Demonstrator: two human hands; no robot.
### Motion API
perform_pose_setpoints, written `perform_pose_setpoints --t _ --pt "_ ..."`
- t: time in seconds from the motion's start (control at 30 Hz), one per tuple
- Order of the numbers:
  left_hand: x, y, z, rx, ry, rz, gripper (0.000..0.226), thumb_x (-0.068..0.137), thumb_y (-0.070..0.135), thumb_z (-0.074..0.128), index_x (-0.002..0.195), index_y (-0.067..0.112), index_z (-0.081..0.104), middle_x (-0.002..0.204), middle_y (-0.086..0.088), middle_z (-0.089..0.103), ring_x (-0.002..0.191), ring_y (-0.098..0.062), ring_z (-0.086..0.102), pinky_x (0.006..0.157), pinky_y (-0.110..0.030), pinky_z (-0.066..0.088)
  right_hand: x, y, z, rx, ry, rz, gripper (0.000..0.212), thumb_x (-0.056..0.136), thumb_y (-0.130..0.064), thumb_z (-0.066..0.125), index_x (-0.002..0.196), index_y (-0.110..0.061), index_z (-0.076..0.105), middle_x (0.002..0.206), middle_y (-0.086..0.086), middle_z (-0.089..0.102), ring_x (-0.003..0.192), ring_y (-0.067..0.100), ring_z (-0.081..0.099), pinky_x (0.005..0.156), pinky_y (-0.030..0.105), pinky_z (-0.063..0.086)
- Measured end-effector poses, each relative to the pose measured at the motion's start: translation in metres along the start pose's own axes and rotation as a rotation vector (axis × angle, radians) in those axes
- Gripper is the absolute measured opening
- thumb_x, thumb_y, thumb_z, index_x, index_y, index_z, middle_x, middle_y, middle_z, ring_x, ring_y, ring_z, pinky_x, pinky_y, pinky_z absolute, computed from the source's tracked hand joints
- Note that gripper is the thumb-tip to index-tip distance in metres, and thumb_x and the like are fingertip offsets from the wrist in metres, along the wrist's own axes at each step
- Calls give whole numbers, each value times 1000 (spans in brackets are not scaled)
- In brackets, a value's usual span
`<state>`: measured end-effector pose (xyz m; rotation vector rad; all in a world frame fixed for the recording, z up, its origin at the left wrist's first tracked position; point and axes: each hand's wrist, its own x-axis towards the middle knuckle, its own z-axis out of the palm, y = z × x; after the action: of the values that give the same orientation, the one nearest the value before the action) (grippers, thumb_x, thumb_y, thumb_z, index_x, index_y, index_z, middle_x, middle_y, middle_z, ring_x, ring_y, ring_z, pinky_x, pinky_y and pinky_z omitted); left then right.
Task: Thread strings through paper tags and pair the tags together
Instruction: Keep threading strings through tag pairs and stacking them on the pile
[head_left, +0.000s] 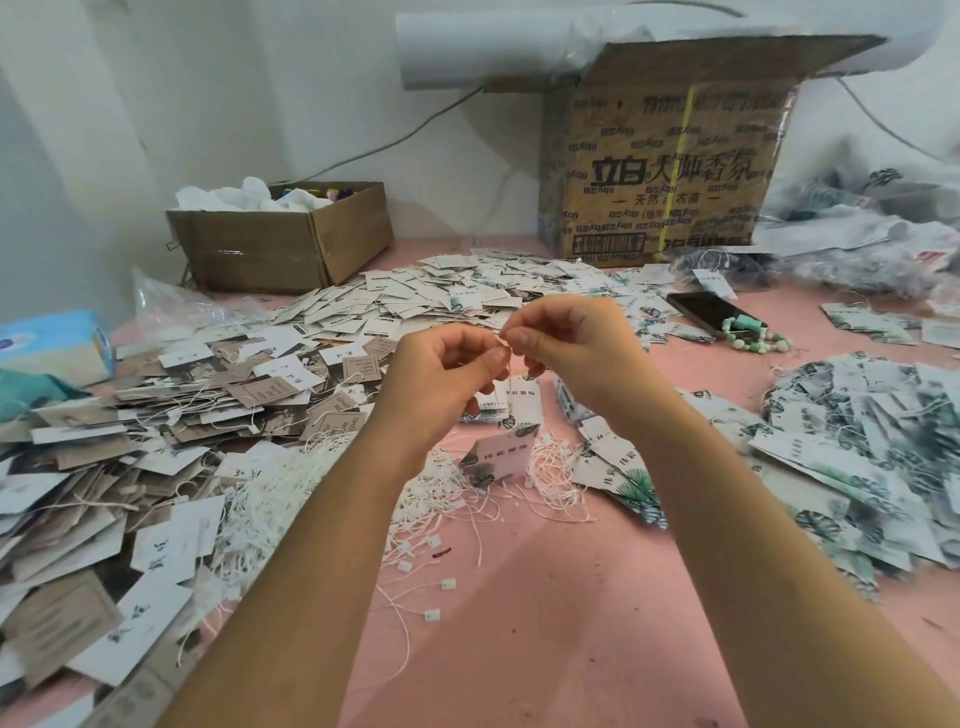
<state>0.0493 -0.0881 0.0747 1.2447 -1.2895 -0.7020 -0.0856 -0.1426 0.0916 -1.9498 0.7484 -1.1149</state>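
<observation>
My left hand (441, 371) and my right hand (569, 340) meet above the pink table (545, 623), fingertips together. Both pinch a thin white string (511, 374) between thumb and forefinger. White tags with a green leaf print (511, 402) hang from that string just below the hands. A single leaf-print tag (501, 454) stands propped on the table under them. Loose white strings with small plastic ends (457, 499) lie in a tangle in front of it.
Brown and white tags (156, 415) cover the left side, white tags (441, 296) the middle back, leaf-print tags (857, 441) the right. Two cardboard boxes (280, 239) (670, 156) stand at the back. A phone (706, 312), a bead bracelet (758, 340) and a tissue pack (57, 345) lie nearby.
</observation>
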Motion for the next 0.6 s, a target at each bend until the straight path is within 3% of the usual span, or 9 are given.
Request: perform_pose_setpoints --t 0.47,0.6 --pt "0 -2 4 57 82 36 15 84 9 66 75 21 66 64 6 64 54 -2 54 48 -16 43 1 2 2 6 -34 26 15 84 9 57 88 -5 64 66 2 61 51 0 55 57 16 52" --pt "0 -2 1 37 60 74 14 82 12 69 75 23 66 66 6 66 57 -4 54 48 -18 44 0 3 -2 138 -7 70 17 82 8 61 76 -8 61 61 4 62 49 5 58 53 18 52"
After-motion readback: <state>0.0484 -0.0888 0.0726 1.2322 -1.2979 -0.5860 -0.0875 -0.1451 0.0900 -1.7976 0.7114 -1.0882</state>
